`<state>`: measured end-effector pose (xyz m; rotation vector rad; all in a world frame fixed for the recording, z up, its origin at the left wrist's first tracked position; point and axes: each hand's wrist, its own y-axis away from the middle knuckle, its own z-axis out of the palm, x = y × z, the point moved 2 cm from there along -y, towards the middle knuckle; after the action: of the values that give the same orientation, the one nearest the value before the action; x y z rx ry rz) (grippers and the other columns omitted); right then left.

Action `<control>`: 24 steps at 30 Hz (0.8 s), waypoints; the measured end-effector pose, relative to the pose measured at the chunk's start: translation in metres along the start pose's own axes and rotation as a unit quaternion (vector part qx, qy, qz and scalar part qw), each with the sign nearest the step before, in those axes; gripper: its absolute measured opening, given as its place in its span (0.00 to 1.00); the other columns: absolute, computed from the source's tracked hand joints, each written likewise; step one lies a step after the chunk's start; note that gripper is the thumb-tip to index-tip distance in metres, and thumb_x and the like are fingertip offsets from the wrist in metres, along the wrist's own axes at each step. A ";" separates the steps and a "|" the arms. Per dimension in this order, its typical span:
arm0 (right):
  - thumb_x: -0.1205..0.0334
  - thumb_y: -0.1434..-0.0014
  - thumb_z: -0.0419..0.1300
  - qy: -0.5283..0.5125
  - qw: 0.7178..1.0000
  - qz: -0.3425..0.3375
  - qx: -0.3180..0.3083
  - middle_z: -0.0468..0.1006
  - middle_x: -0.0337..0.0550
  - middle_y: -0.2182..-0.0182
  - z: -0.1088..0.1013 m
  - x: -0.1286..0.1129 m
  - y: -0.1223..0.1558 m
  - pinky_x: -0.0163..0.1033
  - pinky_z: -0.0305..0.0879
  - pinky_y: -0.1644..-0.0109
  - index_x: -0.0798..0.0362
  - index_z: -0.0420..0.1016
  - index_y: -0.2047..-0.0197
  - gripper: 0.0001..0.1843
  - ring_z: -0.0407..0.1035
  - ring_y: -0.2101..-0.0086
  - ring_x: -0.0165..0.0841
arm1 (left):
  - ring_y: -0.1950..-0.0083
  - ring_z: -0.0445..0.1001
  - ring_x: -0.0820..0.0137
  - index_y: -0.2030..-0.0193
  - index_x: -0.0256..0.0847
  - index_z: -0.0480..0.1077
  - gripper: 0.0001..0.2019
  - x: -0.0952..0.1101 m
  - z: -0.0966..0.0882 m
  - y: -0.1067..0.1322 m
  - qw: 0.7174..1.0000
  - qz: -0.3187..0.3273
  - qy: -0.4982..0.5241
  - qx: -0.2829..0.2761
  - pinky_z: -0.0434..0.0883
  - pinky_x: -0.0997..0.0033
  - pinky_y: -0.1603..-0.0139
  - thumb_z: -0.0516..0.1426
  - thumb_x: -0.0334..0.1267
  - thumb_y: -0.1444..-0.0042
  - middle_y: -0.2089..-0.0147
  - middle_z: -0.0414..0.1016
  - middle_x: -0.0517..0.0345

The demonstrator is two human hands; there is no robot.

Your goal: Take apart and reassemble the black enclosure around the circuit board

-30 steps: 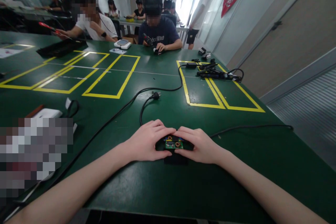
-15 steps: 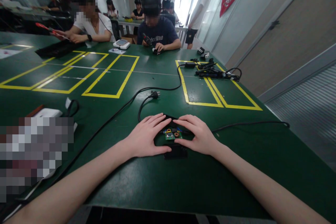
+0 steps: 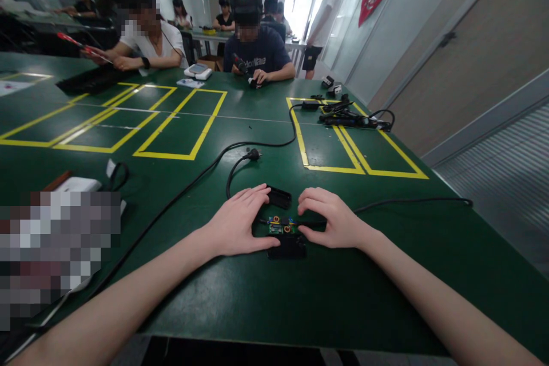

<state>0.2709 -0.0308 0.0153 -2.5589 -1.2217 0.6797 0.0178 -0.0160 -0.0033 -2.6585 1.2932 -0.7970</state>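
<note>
A small green circuit board (image 3: 275,229) with copper-coloured coils lies between my two hands. Beyond it is one black plastic case half (image 3: 279,197), and on the near side is another black case piece (image 3: 287,247). My left hand (image 3: 240,222) rests with fingers and thumb apart; its fingertips meet the far case half and its thumb lies at the near piece. To the right, my right hand (image 3: 334,220) is curved open, thumb and fingers apart, around the black cable (image 3: 312,223) at the board's right end. Whether it touches the cable, I cannot tell.
A power plug (image 3: 254,154) on a short cord lies beyond my left hand. A long black cable (image 3: 206,170) crosses the green table (image 3: 231,309). Bundled black adapters (image 3: 347,117) lie at the far right. Two people sit across the table.
My right hand has drawn back to the right, away from the board and the far case half, uncovering both. The board now lies slightly lower in view. My left hand has barely moved.
</note>
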 end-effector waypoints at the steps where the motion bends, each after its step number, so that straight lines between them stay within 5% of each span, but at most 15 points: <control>1: 0.62 0.41 0.62 -0.006 1.000 0.003 -0.015 0.78 0.46 0.64 -0.002 0.001 0.001 0.43 0.67 0.61 0.50 0.72 0.62 0.03 0.72 0.64 0.38 | 0.26 0.66 0.47 0.42 0.40 0.67 0.33 0.000 0.000 0.000 1.000 -0.003 0.003 0.000 0.66 0.42 0.27 0.68 0.60 0.45 0.29 0.69 0.35; 15: 0.50 0.42 0.71 -0.031 0.998 0.009 -0.045 0.77 0.41 0.68 0.007 0.007 0.002 0.41 0.59 0.60 0.54 0.79 0.56 0.17 0.71 0.67 0.35 | 0.31 0.70 0.48 0.55 0.43 0.64 0.22 0.007 -0.008 -0.004 0.999 -0.021 0.030 -0.003 0.73 0.46 0.35 0.70 0.46 0.46 0.39 0.76 0.41; 24: 0.56 0.38 0.70 -0.017 0.999 0.027 -0.034 0.77 0.40 0.70 0.012 0.003 0.000 0.41 0.58 0.60 0.54 0.78 0.59 0.11 0.71 0.68 0.34 | 0.35 0.71 0.52 0.57 0.44 0.63 0.14 0.009 -0.006 -0.005 0.999 -0.032 0.014 -0.003 0.73 0.50 0.39 0.65 0.36 0.44 0.47 0.77 0.46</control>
<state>0.2664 -0.0283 0.0044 -2.6551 -1.2121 0.7074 0.0226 -0.0183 0.0073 -2.7161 1.2245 -0.8428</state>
